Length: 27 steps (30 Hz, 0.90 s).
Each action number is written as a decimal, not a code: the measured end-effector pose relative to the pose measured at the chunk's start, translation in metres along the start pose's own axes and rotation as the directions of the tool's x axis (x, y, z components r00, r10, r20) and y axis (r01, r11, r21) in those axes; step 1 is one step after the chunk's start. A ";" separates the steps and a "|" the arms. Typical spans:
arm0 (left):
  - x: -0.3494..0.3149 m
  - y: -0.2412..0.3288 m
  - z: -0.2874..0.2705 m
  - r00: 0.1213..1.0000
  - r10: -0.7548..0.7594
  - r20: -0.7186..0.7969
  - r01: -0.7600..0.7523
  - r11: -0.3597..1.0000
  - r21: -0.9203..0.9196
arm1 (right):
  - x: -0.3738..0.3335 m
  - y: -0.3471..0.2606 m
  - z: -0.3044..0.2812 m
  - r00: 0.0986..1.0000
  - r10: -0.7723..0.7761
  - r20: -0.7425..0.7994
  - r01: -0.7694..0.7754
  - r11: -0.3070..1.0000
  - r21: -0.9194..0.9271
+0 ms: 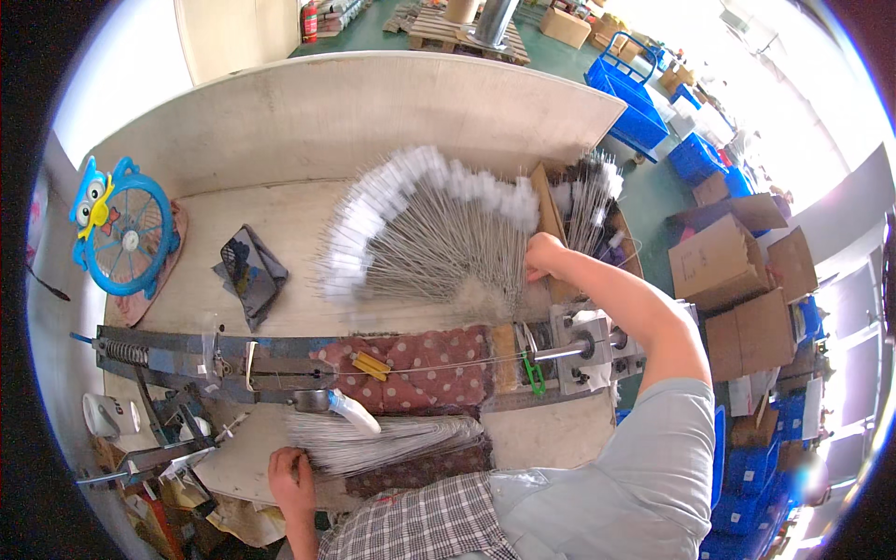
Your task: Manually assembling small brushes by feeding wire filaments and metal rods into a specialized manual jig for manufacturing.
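A wide fan of thin wire brushes (448,243) with white bristle tips lies across the middle of the bench. At its right edge, my right hand (541,257) has its fingers closed against the wire stems; whatever they pinch is too fine to make out. Close to my body lies a bundle of bare wires (401,443). My left hand (293,471) rests beside that bundle's left ends, fingers curled together, their grip partly hidden. Between bundle and fan runs a long twisting machine (289,364), with a metal chuck (565,350) on the right and a white-handled lever (355,412).
Beyond my right hand stands a cardboard box (551,210) of darker brushes. A blue cartoon fan (126,233) and a black plastic bag (252,275) sit on the left. A yellow clip (371,366) lies on dotted cloth (429,373). A wooden board (373,112) walls the bench's back.
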<state>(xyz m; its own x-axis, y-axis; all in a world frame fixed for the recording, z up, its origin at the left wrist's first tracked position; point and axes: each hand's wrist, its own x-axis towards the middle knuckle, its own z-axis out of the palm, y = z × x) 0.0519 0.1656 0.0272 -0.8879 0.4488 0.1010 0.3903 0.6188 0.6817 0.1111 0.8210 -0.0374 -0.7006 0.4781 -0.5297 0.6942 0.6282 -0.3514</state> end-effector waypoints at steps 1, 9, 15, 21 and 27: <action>0.002 -0.001 0.001 1.000 0.000 0.003 0.000 1.000 -0.019 | 0.011 0.026 0.002 0.957 -0.287 0.029 0.288 0.946 -0.151; -0.004 -0.006 -0.005 0.998 -0.058 -0.010 0.059 0.998 0.030 | -0.070 -0.128 -0.018 0.961 0.253 0.117 -0.243 0.557 0.795; -0.009 -0.011 0.002 0.999 -0.027 -0.029 0.030 0.996 0.086 | -0.068 -0.128 -0.012 0.976 0.153 0.152 -0.212 0.551 0.807; -0.009 0.004 -0.005 0.995 -0.084 -0.045 0.085 0.996 0.022 | -0.081 -0.164 -0.017 0.976 0.178 0.127 -0.205 0.535 0.819; 0.000 0.010 -0.004 0.996 -0.089 -0.019 0.090 0.994 0.064 | -0.033 -0.135 0.008 0.994 0.111 0.000 -0.075 0.671 0.738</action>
<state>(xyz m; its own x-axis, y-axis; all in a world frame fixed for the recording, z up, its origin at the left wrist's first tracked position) 0.0549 0.1692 0.0376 -0.9236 0.3797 0.0531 0.3232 0.6967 0.6404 0.0418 0.7150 0.0215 -0.6192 0.5449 -0.5655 0.6398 -0.0675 -0.7656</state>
